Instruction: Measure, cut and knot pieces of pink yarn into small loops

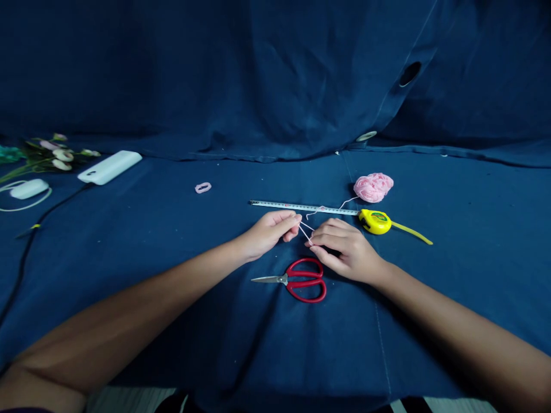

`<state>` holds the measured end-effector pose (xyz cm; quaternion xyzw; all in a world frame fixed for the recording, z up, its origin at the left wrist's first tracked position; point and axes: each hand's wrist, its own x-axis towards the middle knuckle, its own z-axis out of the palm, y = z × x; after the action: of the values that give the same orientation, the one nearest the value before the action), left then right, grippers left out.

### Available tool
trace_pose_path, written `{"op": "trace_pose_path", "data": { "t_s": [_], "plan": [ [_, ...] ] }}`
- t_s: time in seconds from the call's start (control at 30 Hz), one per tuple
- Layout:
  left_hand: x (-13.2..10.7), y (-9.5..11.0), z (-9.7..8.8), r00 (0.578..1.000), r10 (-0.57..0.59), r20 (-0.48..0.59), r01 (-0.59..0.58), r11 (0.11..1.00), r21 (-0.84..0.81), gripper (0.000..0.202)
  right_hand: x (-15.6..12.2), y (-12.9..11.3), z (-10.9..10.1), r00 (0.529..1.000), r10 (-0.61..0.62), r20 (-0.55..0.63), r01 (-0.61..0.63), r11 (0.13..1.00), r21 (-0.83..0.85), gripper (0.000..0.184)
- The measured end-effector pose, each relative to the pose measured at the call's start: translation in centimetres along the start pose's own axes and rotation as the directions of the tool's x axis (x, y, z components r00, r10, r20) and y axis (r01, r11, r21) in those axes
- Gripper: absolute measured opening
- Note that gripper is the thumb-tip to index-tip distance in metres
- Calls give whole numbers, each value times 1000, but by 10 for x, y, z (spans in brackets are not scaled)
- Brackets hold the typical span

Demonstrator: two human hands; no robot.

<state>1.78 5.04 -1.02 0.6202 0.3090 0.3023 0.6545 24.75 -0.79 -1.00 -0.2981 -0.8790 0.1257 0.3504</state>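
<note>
A thin pale strand of yarn [306,234] is stretched in a small loop between my two hands. My left hand [274,230] pinches one end of it between thumb and fingers. At the other end my right hand [344,246] has its fingers closed on the yarn. Just below the hands lie scissors [305,281] with red handles, blades pointing left. Behind them a yellow tape measure [375,222] has its blade [301,207] pulled out to the left. A ball of pink yarn [373,187] sits beyond it, with a loose strand trailing across the blade.
A small pink loop of yarn [202,187] lies on the blue cloth [172,229] at left. Farther left are a white power bank [111,167] with a black cable [32,252], a white device [29,189] and flowers [60,155]. A blue curtain [193,74] hangs behind.
</note>
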Motion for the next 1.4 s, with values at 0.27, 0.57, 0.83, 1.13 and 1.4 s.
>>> {"op": "trace_pose_path", "data": {
  "t_s": [0.27,0.57,0.83,1.13,1.4],
  "plan": [
    [-1,0,-2,1000,-11,17,10,998,55,42,-1,-2,1,1000,6,-6,-6,999,52,8],
    [0,-2,-5,1000,-12,17,12,1000,-8,40,0,-1,0,1000,-17,15,16,998,61,23],
    [2,-6,-7,1000,-6,15,6,1000,-26,41,0,3,-3,1000,-2,23,0,999,50,24],
    [1,-3,-11,996,-2,86,5,999,-36,37,-2,8,-2,999,-22,34,24,998,-57,38],
    [4,-4,-13,995,0,96,6,998,-60,37,-2,6,-2,997,-2,79,8,997,-76,47]
  ]
}}
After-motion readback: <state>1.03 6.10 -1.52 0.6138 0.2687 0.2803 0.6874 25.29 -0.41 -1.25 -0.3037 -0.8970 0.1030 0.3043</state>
